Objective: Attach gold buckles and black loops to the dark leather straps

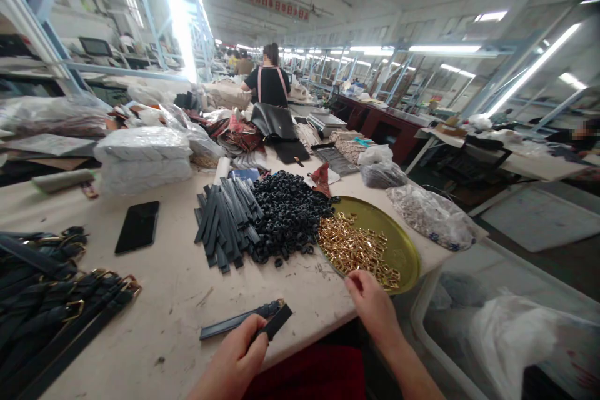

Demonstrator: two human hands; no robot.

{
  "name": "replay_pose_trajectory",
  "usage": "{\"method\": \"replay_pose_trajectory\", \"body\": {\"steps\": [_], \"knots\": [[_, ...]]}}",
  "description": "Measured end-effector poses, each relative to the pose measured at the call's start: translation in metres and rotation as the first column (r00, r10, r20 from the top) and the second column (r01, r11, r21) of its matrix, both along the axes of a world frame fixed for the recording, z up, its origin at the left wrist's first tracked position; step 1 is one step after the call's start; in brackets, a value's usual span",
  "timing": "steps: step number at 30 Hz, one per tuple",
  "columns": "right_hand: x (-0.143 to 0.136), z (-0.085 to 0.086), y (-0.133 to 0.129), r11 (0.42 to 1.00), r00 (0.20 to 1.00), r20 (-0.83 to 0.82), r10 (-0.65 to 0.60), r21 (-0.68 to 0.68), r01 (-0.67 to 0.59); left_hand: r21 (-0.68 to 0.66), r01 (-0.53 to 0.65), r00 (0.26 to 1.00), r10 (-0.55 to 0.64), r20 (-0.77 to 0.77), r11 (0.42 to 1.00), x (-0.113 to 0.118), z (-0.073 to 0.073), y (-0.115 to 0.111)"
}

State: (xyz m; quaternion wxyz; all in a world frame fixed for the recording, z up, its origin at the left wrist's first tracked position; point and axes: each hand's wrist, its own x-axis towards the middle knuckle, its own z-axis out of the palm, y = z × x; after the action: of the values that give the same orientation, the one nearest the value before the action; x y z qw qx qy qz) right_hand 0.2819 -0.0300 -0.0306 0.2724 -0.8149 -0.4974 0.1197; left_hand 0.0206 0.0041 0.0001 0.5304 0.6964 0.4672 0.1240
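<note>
My left hand [244, 350] is closed on a short black strap [277, 321] near the table's front edge. Just behind it a dark strap with a buckle end [237, 320] lies on the table. My right hand [368, 300] is at the near rim of a round gold tray [405, 250], thumb and fingertips pressed together; what they hold, if anything, is too small to make out. Many small gold buckles [356, 247] lie in the tray. Left of it are a heap of small black loops [290, 212] and a pile of flat dark strips [225, 219].
A black phone [137, 227] and a stack of buckled black straps [60, 306] lie at the left. Wrapped bundles [143, 159] and a black bag [276, 128] stand farther back. A plastic bin [424, 306] is at the right. A person [272, 84] is beyond the table.
</note>
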Motion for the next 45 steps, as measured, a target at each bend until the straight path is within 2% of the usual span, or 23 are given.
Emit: {"method": "replay_pose_trajectory", "body": {"steps": [2, 4, 8, 11, 14, 17, 19, 21, 23, 25, 28, 30, 36, 41, 45], "knots": [[0.032, -0.005, 0.005, 0.996, 0.994, 0.075, -0.086, -0.026, 0.088, -0.018, -0.007, 1.0, 0.006, -0.007, 1.0, 0.002, 0.001, -0.001], [0.051, -0.012, 0.01, 0.994, 0.993, 0.07, -0.094, -0.055, 0.098, -0.026, 0.003, 1.0, -0.003, 0.003, 1.0, 0.004, 0.001, -0.003], [0.061, -0.026, 0.017, 0.996, 0.999, 0.016, -0.052, -0.069, 0.053, -0.025, -0.002, 1.0, 0.002, 0.019, 1.0, 0.005, -0.003, -0.008], [0.063, -0.027, 0.023, 0.999, 0.999, -0.013, -0.035, -0.036, 0.035, -0.022, -0.014, 1.0, 0.014, 0.006, 1.0, 0.003, -0.007, -0.009], [0.067, -0.018, 0.03, 0.998, 0.999, -0.024, -0.044, 0.036, 0.045, -0.013, 0.002, 1.0, -0.002, 0.005, 1.0, 0.003, -0.008, -0.01], [0.065, 0.0, 0.035, 0.99, 0.997, -0.053, -0.05, 0.132, 0.056, -0.016, 0.007, 1.0, -0.006, 0.027, 1.0, 0.004, -0.008, -0.009], [0.053, 0.012, 0.036, 0.984, 0.994, -0.107, -0.006, 0.174, 0.025, -0.001, -0.004, 0.998, 0.004, 0.057, 1.0, 0.005, -0.007, -0.006], [0.029, 0.02, 0.034, 0.982, 0.977, -0.189, 0.095, 0.181, -0.06, 0.022, -0.022, 0.997, 0.02, 0.076, 1.0, 0.007, -0.004, -0.003], [-0.003, 0.023, 0.03, 0.968, 0.917, -0.327, 0.23, 0.171, -0.181, 0.036, -0.04, 0.996, 0.037, 0.078, 0.999, 0.01, 0.002, 0.001], [-0.039, 0.023, 0.023, 0.939, 0.777, -0.527, 0.344, 0.166, -0.303, 0.053, -0.056, 0.995, 0.051, 0.087, 0.997, 0.014, 0.009, 0.006], [-0.082, 0.02, 0.013, 0.887, 0.549, -0.724, 0.417, 0.192, -0.42, 0.125, -0.084, 0.993, 0.073, 0.093, 0.989, 0.015, 0.015, 0.01], [-0.099, 0.019, 0.009, 0.868, 0.487, -0.757, 0.434, 0.208, -0.45, 0.143, -0.087, 0.995, 0.079, 0.061, 0.986, 0.012, 0.015, 0.011], [-0.115, 0.016, 0.005, 0.831, 0.411, -0.791, 0.453, 0.208, -0.515, 0.087, -0.059, 0.998, 0.061, -0.018, 0.994, 0.0, 0.001, 0.009], [-0.117, 0.01, 0.001, 0.87, 0.369, -0.856, 0.362, 0.168, -0.463, 0.077, -0.04, 0.997, 0.045, -0.064, 0.996, -0.005, -0.005, 0.008], [-0.118, 0.007, -0.007, 0.848, 0.215, -0.933, 0.288, 0.145, -0.51, 0.014, -0.027, 0.998, 0.027, -0.05, 1.0, -0.008, -0.005, 0.01]]}}
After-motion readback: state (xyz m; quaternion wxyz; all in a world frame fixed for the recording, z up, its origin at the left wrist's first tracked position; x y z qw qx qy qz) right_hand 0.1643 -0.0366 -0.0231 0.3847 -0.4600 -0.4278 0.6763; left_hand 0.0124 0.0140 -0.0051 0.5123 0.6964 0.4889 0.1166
